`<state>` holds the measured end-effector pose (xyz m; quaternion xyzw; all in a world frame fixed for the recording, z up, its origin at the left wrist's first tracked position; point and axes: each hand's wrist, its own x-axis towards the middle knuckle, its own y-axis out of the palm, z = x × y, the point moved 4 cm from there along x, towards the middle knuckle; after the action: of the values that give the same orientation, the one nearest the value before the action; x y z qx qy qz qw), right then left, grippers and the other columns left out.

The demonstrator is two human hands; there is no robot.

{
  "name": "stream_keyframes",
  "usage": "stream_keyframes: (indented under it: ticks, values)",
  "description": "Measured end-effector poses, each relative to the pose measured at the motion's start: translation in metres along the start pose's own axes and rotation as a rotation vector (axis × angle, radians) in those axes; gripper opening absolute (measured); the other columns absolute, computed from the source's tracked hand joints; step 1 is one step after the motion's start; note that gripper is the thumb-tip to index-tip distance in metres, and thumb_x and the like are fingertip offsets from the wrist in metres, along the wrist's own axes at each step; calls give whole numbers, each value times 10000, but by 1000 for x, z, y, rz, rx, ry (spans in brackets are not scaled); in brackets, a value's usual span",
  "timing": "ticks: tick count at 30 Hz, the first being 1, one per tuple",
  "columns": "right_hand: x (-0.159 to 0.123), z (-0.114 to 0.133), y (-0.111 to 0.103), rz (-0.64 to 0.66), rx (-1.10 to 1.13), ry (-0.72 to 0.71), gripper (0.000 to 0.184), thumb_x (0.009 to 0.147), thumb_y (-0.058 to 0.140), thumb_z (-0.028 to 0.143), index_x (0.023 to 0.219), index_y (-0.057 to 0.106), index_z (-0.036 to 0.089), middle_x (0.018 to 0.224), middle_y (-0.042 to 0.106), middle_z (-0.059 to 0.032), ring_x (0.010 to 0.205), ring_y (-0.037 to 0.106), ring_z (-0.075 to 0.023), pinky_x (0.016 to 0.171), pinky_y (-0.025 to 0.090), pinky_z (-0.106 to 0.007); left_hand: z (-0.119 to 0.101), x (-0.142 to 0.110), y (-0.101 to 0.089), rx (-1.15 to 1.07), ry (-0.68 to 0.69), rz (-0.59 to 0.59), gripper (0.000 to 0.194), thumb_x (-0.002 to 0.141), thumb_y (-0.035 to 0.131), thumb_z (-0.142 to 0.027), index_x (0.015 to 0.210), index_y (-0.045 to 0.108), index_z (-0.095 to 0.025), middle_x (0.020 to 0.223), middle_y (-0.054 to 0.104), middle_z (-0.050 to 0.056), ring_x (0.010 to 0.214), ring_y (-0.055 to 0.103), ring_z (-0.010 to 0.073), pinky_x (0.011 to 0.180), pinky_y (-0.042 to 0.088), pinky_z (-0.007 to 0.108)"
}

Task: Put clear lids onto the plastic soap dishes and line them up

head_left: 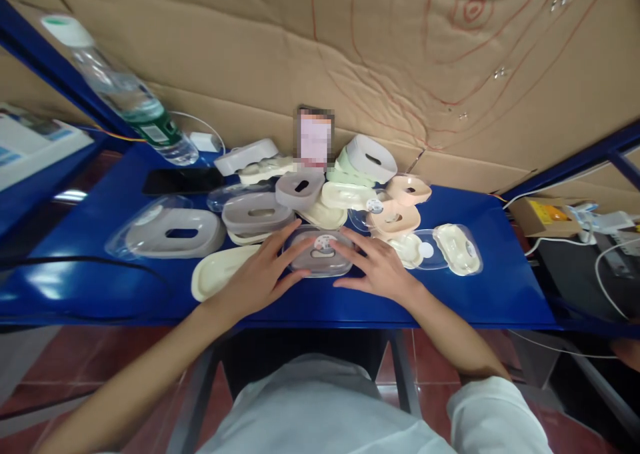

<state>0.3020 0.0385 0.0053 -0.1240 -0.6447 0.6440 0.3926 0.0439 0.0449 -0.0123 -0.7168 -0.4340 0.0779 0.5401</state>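
In front of me lies a grey oval plastic box (320,265) with a slot in its face, a clear cover and a round sticker (325,243). My left hand (265,271) reaches over its left side, fingers spread, their tips on or just at the cover. On the opposite side my right hand (383,267) does the same, fingers stretched out toward the sticker. Neither hand is wrapped round the box. Beside my left wrist rests a cream oval tray (215,274), partly hidden by that hand.
Several more oval pieces crowd the blue table (475,304): a grey box (205,234), a peach box (395,219), and a cream tray (456,251) in clear plastic. A phone (314,137) leans on the cardboard behind. A water bottle (150,117) stands back left.
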Motion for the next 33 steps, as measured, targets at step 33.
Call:
stream_keyframes:
  ticks: [33]
  values:
    - [0, 1, 15, 121, 150, -21, 874, 1056, 656, 344, 1749, 124, 366, 1806, 212, -147, 1602, 397, -373, 1231, 472, -575, -11, -2, 20, 295, -2, 53, 729, 1087, 537, -421, 1724, 243, -224, 1797, 149, 245, 1623, 329, 419, 1234, 446, 582]
